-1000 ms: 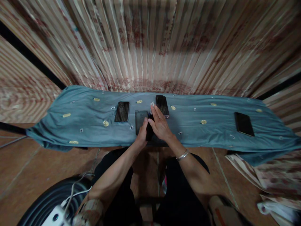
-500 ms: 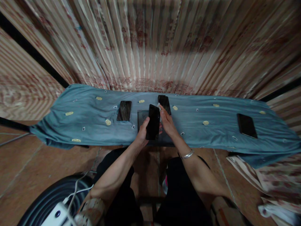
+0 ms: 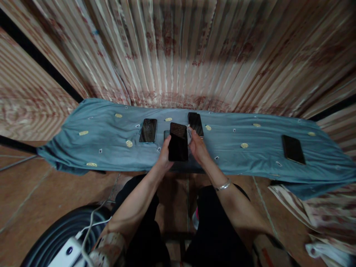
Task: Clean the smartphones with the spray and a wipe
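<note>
Head view: I see both hands up over the near edge of the blue cloth [image 3: 91, 142], meeting around one dark smartphone [image 3: 178, 142]. Left hand [image 3: 164, 157] is clamped on the phone's lower left edge, fingers wrapped behind it. Right hand [image 3: 197, 148] sits just beside the phone's right edge, fingers curled; something small and pale shows at its fingertips [image 3: 189, 134], possibly a wipe or a bit of film, too blurred for me to say. I can't tell whether the right hand actually grips the phone or only touches it.

Key relation: the phone sits between the two hands, screen facing up toward the camera, long axis running away from the body, top end slightly tilted toward the wall. It's raised off the cloth, above a flat dark case or box [image 3: 166, 134] that is mostly hidden behind it. Left hand is the carrier and the closer one; right hand is at the phone's upper right side.

Around it, lying flat on the cloth: second phone [image 3: 148, 130] just left, third phone [image 3: 195, 123] just beyond the right hand, fourth phone [image 3: 293, 149] well apart to the far right. Silver bangle [image 3: 223, 185] on the right wrist. Striped curtain [image 3: 178, 52] behind.
</note>
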The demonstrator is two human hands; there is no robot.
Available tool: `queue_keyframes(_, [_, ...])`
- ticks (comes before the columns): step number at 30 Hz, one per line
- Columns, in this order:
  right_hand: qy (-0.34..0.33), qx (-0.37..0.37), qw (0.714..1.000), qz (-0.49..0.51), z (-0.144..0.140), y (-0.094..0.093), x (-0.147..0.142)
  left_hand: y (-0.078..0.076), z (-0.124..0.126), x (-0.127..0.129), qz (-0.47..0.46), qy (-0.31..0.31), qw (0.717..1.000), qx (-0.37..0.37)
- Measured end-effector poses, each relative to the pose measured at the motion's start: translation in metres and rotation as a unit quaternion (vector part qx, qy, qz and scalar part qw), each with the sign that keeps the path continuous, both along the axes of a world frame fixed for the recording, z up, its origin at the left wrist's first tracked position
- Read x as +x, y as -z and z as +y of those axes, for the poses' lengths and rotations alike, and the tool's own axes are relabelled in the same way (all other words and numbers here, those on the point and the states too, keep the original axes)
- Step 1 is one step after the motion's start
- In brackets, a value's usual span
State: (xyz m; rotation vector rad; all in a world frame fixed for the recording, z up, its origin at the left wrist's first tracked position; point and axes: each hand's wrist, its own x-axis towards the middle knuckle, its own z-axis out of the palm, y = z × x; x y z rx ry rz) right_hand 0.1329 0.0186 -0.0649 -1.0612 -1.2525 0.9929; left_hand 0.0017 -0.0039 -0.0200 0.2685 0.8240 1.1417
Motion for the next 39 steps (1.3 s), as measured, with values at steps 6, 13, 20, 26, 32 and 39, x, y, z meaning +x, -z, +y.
queue_keyframes(6, [-0.065, -0.061, 0.995, 0.044, -0.02, -0.006, -0.019, -0.008, 0.011, -0.009, -0.022, -0.061, 0.997, 0.037])
queue_keyframes(13, [-0.115, -0.102, 0.984, 0.085, -0.036, -0.007, -0.022, -0.004, 0.02, -0.018, -0.028, -0.088, 0.995, 0.041])
queue_keyframes(20, [-0.146, -0.108, 0.981, 0.07, -0.051, -0.014, -0.021, -0.007, 0.024, -0.026, -0.043, -0.058, 0.997, 0.025])
queue_keyframes(26, [-0.157, -0.085, 0.984, -0.021, -0.057, -0.016, -0.015, -0.007, 0.027, -0.034, -0.045, -0.044, 0.998, 0.022])
queue_keyframes(32, [-0.094, 0.028, 0.969, -0.227, -0.058, -0.01, -0.007, 0.005, 0.032, -0.035, -0.039, -0.043, 0.998, 0.019])
queue_keyframes(39, [-0.02, 0.124, 0.909, -0.397, -0.056, -0.015, -0.003, 0.007, 0.027, -0.028, -0.03, -0.041, 0.999, -0.005])
